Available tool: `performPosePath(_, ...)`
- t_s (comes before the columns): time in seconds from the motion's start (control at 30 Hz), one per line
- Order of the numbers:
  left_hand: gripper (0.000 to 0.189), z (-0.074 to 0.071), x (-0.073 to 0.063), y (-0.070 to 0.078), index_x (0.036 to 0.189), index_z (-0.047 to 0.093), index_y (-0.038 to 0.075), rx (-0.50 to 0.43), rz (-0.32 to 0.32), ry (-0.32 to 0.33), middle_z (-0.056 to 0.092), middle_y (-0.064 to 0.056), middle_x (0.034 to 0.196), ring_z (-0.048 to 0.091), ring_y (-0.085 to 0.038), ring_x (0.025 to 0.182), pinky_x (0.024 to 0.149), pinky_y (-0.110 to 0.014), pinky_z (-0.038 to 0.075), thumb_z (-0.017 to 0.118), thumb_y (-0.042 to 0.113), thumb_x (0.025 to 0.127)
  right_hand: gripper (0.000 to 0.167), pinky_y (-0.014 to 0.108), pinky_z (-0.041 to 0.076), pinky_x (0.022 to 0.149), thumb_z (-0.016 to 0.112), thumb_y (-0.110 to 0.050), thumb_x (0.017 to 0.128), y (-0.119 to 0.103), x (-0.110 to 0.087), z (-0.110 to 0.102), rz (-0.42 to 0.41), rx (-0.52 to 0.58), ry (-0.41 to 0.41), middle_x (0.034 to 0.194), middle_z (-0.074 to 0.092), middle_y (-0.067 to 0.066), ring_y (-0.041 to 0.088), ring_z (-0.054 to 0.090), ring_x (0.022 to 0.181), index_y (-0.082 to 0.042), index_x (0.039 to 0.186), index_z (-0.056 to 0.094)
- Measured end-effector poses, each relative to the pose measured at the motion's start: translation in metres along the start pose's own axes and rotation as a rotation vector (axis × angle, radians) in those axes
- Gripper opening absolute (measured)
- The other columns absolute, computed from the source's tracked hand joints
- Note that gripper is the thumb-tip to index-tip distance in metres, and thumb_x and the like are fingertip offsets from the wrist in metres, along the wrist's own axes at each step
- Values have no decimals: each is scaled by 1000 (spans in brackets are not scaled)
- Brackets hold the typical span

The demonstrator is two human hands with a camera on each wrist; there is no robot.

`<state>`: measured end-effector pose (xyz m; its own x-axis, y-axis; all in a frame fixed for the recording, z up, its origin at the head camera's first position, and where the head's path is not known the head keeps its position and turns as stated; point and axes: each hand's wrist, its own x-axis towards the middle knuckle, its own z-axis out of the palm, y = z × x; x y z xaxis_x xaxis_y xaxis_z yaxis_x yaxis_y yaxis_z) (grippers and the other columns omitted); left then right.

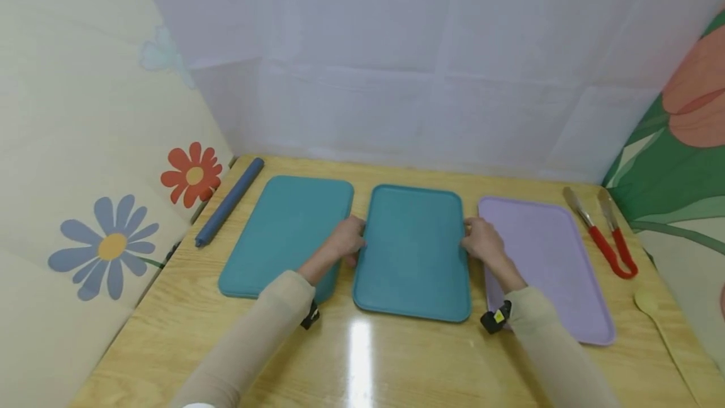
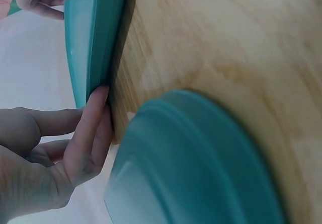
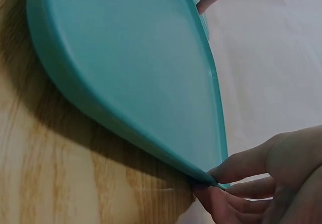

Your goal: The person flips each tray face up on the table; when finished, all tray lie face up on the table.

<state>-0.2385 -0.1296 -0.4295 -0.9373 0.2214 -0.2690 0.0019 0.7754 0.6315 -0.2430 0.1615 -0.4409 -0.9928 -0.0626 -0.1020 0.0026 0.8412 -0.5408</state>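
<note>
Middle teal tray [image 1: 413,254] likely light, stiff, slick; hold by long rims [image 1: 467,285], where left hand [image 1: 347,239] and right hand [image 1: 484,242] fingers [image 3: 251,188] pinch.

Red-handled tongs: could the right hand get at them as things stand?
Probably not right away: the right hand is pinching the rim of the middle teal tray. Once free, it likely could; only the purple tray lies between it and the tongs, and nothing covers them.

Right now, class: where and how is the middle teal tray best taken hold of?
Probably by the raised rim on both long sides of the middle teal tray, left hand from left, right hand from right: it's broad and shallow, and gaps beside it leave reaching room.
</note>
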Motion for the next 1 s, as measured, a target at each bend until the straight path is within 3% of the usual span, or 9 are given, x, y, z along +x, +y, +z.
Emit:
performPosePath(0.13, 48, 2, 0, -1, 135, 45, -14, -62, 1, 9, 57, -32, 120, 67, -29, 70, 56, -31, 57, 59, -7, 89, 53, 32, 44, 53, 52, 2, 78, 0, -2, -2, 2, -28, 5, 107, 65, 24, 26, 57, 70, 11, 130, 52)
performPosePath(0.27, 41, -4, -2, -8, 130, 51, -14, -47, 91, 98, 64, -27, 105, 66, -30, 68, 58, -33, 54, 59, 3, 93, 48, 43, 51, 61, 51, 0, 84, -6, -6, -4, -23, -36, 83, 120, 60, 29, 34, 61, 86, 10, 131, 52)
performPosePath(0.4, 39, -24, -9, -21, 128, 53, -13, -6, 167, 218, 65, -25, 103, 65, -34, 78, 65, -39, 54, 57, 9, 96, 44, 52, 52, 76, 52, -3, 89, -19, -8, -4, -87, -1, 128, 124, 57, 29, 42, 59, 106, 9, 132, 52)
performPosePath(0.5, 38, -43, -19, -38, 127, 54, -14, 48, 194, 309, 61, -29, 112, 62, -39, 97, 78, -45, 52, 57, 9, 97, 44, 52, 51, 82, 53, -5, 91, -29, -9, -1, -128, 35, 116, 127, 56, 29, 42, 57, 111, 9, 133, 50)
performPosePath(0.57, 37, -56, -28, -53, 126, 54, -14, 84, 182, 364, 56, -33, 118, 57, -44, 106, 85, -52, 49, 57, 8, 96, 45, 51, 50, 84, 54, -5, 91, -37, -9, 3, -152, 69, 104, 129, 55, 29, 41, 59, 105, 9, 133, 50)
performPosePath(0.63, 36, -66, -35, -69, 125, 54, -15, 128, 187, 411, 52, -36, 120, 53, -48, 110, 89, -56, 46, 57, 6, 96, 45, 49, 50, 85, 54, -5, 91, -46, -10, 7, -170, 90, 103, 130, 55, 28, 38, 60, 101, 9, 133, 50)
performPosePath(0.7, 36, -75, -42, -83, 124, 54, -16, 178, 179, 447, 50, -37, 121, 50, -50, 112, 92, -58, 42, 57, 5, 95, 45, 49, 47, 92, 54, -5, 91, -56, -10, 11, -187, 113, 89, 133, 53, 27, 38, 58, 106, 9, 134, 49)
performPosePath(0.8, 40, -86, -50, -104, 127, 51, -16, 240, 163, 443, 46, -39, 126, 43, -54, 117, 97, -62, 36, 58, 6, 95, 47, 50, 43, 99, 55, -6, 92, -72, -11, 20, -206, 123, 73, 135, 51, 26, 39, 53, 119, 8, 136, 48)
performPosePath(1.0, 62, -97, -60, -131, 140, 38, -13, 298, 123, 305, 25, -42, 144, 22, -60, 131, 103, -69, 24, 63, 21, 94, 52, 48, 40, 104, 56, -14, 96, -109, -10, 42, -228, 97, 37, 142, 48, 19, 34, 46, 129, -1, 144, 42)
